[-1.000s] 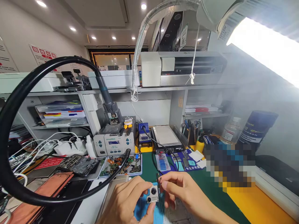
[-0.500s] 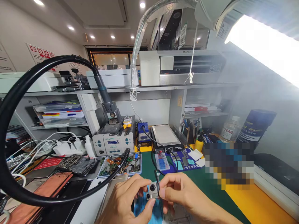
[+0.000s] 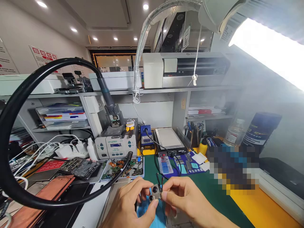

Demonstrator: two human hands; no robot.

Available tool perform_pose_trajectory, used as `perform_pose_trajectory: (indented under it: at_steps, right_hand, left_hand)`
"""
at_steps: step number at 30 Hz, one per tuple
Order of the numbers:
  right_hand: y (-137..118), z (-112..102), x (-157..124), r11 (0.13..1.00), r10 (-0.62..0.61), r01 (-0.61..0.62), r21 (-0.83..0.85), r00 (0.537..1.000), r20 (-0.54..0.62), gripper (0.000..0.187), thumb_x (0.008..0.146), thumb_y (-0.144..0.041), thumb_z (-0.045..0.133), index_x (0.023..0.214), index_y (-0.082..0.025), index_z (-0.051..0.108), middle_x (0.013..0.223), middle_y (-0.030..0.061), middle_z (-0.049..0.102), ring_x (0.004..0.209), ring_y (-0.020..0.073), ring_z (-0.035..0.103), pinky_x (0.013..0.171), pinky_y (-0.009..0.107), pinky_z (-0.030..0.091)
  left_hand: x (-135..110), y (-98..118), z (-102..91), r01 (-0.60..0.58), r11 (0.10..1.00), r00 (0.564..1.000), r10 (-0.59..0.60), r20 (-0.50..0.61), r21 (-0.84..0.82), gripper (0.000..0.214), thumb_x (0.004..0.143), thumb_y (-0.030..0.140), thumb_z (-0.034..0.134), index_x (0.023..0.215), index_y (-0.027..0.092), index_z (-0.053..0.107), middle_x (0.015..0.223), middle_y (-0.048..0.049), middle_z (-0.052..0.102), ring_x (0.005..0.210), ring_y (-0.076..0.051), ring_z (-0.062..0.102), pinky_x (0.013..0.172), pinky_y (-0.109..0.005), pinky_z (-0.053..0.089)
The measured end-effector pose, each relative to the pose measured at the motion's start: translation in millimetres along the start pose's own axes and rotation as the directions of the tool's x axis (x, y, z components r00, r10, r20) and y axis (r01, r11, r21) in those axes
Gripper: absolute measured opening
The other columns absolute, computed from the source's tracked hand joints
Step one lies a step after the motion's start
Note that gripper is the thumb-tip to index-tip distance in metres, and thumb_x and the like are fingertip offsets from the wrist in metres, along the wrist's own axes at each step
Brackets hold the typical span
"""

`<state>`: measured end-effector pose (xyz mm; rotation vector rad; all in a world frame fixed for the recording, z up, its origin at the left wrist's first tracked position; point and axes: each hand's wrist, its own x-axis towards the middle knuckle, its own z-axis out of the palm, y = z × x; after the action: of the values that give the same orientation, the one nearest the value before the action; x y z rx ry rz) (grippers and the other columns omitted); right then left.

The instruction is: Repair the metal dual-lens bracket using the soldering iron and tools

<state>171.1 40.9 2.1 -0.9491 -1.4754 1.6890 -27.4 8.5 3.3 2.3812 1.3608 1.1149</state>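
Observation:
A small silver camera module (image 3: pixel 155 192) with two dark lenses is held up between both my hands, low in the middle of the view. My left hand (image 3: pixel 129 204) pinches its left and lower edge with thumb and fingers. My right hand (image 3: pixel 184 198) pinches its right edge, where thin black flex cables (image 3: pixel 158 179) stick upward. Beneath the hands lies a blue pad (image 3: pixel 152 215) on the green bench mat (image 3: pixel 209 193).
A thick black hose (image 3: pixel 14 104) loops across the left to a hot-air rework station (image 3: pixel 116 144). Trays of circuit parts (image 3: pixel 123 167), a heating plate (image 3: pixel 169 139), a blue parts card (image 3: pixel 180 164), bottles (image 3: pixel 234 131) and a dark canister (image 3: pixel 258 129) stand behind. A lamp glares top right.
The module has tilted and risen slightly; my right fingers have closed onto its right edge, where a second ago they were only near it. The left hand keeps its pinch.

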Motion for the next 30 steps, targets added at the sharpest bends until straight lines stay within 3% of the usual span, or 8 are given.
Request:
perform_pose_trajectory:
  at_steps: [7,13,16,21,30]
  right_hand:
    - [2.4,-1.7,0.0,1.0,-0.009,0.009,-0.005,1.0,0.003,0.031,0.071,-0.039,0.08,0.076,-0.013,0.064,0.051,-0.0002,0.064,0.047,0.0117,0.057,0.048,0.022,0.043]
    - [2.0,-3.8,2.4,0.974,0.065,-0.081,0.213,0.995,0.078,0.022,0.068,-0.027,0.081,0.072,-0.009,0.07,0.06,0.0043,0.067,0.05,0.0138,0.063,0.047,0.022,0.047]
    - [2.7,-5.3,4.2,0.952,0.108,-0.137,0.274,0.987,0.117,0.02,0.07,-0.025,0.077,0.069,-0.006,0.071,0.072,0.0092,0.069,0.049,0.0129,0.064,0.043,0.021,0.046]
    - [2.4,-7.8,5.1,0.91,0.168,-0.218,0.353,0.972,0.166,0.016,0.071,-0.022,0.075,0.076,-0.007,0.072,0.075,0.0108,0.071,0.049,0.0129,0.066,0.042,0.019,0.046]
    - [4.3,-4.7,4.3,0.931,0.127,-0.164,0.325,0.983,0.132,0.021,0.071,-0.026,0.078,0.072,-0.008,0.068,0.071,0.009,0.069,0.049,0.0139,0.065,0.041,0.02,0.045]
  left_hand:
    - [1.9,1.7,1.2,0.051,0.999,0.999,-0.051,0.013,0.007,0.015,0.077,0.017,0.062,0.09,0.023,0.061,0.072,0.0027,0.063,0.06,-0.014,0.063,0.055,-0.026,0.054]
    - [2.1,1.9,1.2,0.021,0.999,0.999,-0.02,-0.028,0.028,0.017,0.075,0.015,0.062,0.09,0.023,0.061,0.071,0.003,0.062,0.059,-0.014,0.062,0.054,-0.026,0.053]
    - [1.6,0.4,1.4,-0.003,0.999,0.999,0.005,-0.051,0.04,0.018,0.075,0.014,0.061,0.09,0.023,0.06,0.07,0.003,0.061,0.059,-0.014,0.062,0.054,-0.026,0.053]
    - [0.9,-1.5,2.3,-0.04,0.998,0.996,0.043,-0.073,0.041,0.019,0.076,0.014,0.06,0.094,0.023,0.059,0.071,0.0028,0.061,0.059,-0.013,0.061,0.054,-0.026,0.053]
    - [0.8,-3.2,2.3,-0.126,0.989,0.981,0.137,-0.135,0.083,0.027,0.077,0.012,0.062,0.101,0.023,0.056,0.074,0.0023,0.062,0.062,-0.013,0.063,0.057,-0.025,0.054]
